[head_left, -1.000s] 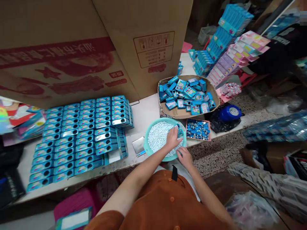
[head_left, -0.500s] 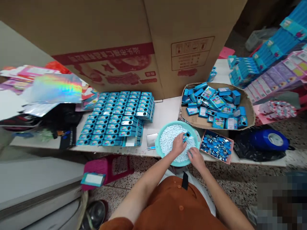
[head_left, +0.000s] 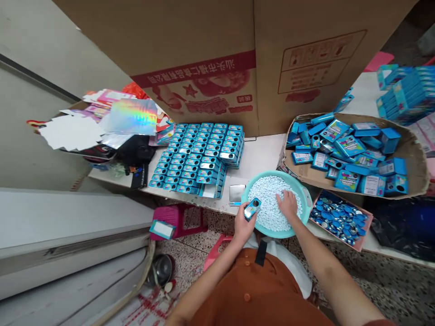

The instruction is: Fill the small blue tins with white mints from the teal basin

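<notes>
In my left hand (head_left: 242, 225) is a small blue box (head_left: 252, 208) with a round dark hole in its top, tilted over the near left rim of a turquoise basin (head_left: 276, 234). Small white pellets (head_left: 267, 192), like mints, fill the basin. My right hand (head_left: 288, 204) reaches into them with its fingers apart, the tips touching the pellets; nothing shows in its grasp. Just left of the basin lies a flat silvery piece (head_left: 237, 194) with a blue edge. Rows of matching boxes (head_left: 190, 158) with holes in their tops stand further left.
A cut-down carton (head_left: 413, 156) holds loose blue boxes at the right. In front of it, a pink tray (head_left: 363, 240) contains blue and silver round caps. A tall cardboard box (head_left: 210, 40) blocks the back. A magenta stool (head_left: 166, 222) stands below the table (head_left: 260, 156).
The view has swung left. My left hand has drawn the blue box from over the pellets to the basin's left rim. My right hand has moved from the near right side deeper into the pellets.
</notes>
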`<state>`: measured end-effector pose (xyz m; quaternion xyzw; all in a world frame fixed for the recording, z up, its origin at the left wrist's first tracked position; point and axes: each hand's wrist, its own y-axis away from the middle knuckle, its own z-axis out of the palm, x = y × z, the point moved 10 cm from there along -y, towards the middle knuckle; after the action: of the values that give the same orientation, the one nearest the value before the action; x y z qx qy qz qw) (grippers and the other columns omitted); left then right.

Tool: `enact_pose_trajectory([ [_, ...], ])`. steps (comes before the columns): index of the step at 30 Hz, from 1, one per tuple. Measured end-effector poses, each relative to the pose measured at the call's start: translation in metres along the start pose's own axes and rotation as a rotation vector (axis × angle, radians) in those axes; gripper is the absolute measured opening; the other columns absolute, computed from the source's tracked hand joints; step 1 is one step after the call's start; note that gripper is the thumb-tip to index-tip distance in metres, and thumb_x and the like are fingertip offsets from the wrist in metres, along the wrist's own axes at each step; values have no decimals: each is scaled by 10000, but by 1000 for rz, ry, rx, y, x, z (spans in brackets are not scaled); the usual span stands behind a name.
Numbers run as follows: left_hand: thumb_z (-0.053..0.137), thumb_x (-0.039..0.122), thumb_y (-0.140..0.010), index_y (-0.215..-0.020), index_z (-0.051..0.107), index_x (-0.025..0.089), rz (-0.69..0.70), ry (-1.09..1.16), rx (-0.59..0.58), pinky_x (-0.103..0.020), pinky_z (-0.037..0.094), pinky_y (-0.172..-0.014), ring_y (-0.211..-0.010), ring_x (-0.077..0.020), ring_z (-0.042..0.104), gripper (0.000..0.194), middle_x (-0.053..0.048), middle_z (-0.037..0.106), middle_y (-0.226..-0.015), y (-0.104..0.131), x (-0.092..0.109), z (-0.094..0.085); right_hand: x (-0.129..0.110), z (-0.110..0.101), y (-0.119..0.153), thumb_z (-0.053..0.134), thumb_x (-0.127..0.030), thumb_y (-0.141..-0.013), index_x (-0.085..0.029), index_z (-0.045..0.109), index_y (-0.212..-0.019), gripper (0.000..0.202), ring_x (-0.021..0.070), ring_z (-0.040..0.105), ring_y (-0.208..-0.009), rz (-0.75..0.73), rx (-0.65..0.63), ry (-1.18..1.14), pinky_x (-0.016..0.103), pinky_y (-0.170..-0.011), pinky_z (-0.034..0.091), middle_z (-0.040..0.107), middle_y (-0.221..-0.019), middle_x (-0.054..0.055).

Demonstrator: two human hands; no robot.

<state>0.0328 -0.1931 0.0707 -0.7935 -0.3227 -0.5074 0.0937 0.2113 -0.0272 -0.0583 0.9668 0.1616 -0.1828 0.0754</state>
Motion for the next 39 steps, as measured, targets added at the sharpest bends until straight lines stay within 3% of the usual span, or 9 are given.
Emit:
enact_pose_trajectory([
  [7,645,257,-763,-1138,513,205,47,30,-54,-346,448,-921,-1046,-205,588,401,-70,624,-1107,-8,10,7,-17,25,19,355,-532,-893,-185,586,-1158,493,245,553,-1077,105,-299,-141,333,-909,390,616,-1165,110],
  [10,645,252,-763,-1146,510,208,61,19,-69,-356,446,-935,-1064,-210,582,408,-69,622,-1119,-11,13,8,-19,43,32,345,-615,-854,-231,649,-1067,534,258,589,-1031,215,-487,-250,340,-851,413,661,-1098,89],
  [13,632,248,-773,-1147,515,210,74,12,-99,-361,457,-922,-1057,-213,586,393,-70,624,-1122,-14,14,8,-18,51,36,419,-652,-789,-226,694,-910,521,269,605,-979,307,-538,-387,341,-822,419,689,-997,88],
  [17,625,223,-771,-1130,538,205,106,-11,-110,-367,459,-923,-1064,-221,583,369,-78,623,-1125,-17,14,5,-18,57,39,554,-567,-717,-203,641,-709,373,223,620,-788,509,-487,-831,305,-718,454,681,-764,43],
  [21,632,191,-756,-1111,552,200,136,-29,-110,-369,457,-928,-1061,-220,582,364,-75,626,-1111,-18,14,2,-31,61,51,571,-432,-730,-198,555,-676,241,123,518,-495,812,-543,-1429,229,-475,412,581,-578,-13],
  [25,634,165,-747,-1091,564,208,180,-41,-120,-363,450,-932,-1054,-210,574,354,-61,623,-1093,-18,15,4,-56,35,47,532,-313,-771,-201,485,-680,152,69,393,-392,861,-608,-1890,170,-326,255,523,-562,-34],
  [29,632,138,-734,-1092,573,213,218,-50,-154,-370,440,-943,-1061,-208,559,370,-59,612,-1093,-18,15,12,-65,-7,34,483,-288,-826,-212,453,-709,142,67,421,-426,821,-492,-2112,150,-331,287,519,-605,-37],
  [34,595,64,-708,-1120,576,224,299,-76,-229,-381,428,-963,-1084,-208,539,442,-57,604,-1117,-17,26,29,-75,-52,23,476,-332,-845,-222,454,-731,160,70,412,-425,720,-297,-2109,167,-333,282,514,-611,-46],
  [39,551,16,-685,-1153,575,240,354,-85,-273,-376,426,-970,-1097,-207,530,519,-48,603,-1120,-14,38,41,-80,-73,23,535,-407,-812,-218,453,-708,232,67,439,-445,636,-95,-1923,188,-415,354,508,-601,-58],
])
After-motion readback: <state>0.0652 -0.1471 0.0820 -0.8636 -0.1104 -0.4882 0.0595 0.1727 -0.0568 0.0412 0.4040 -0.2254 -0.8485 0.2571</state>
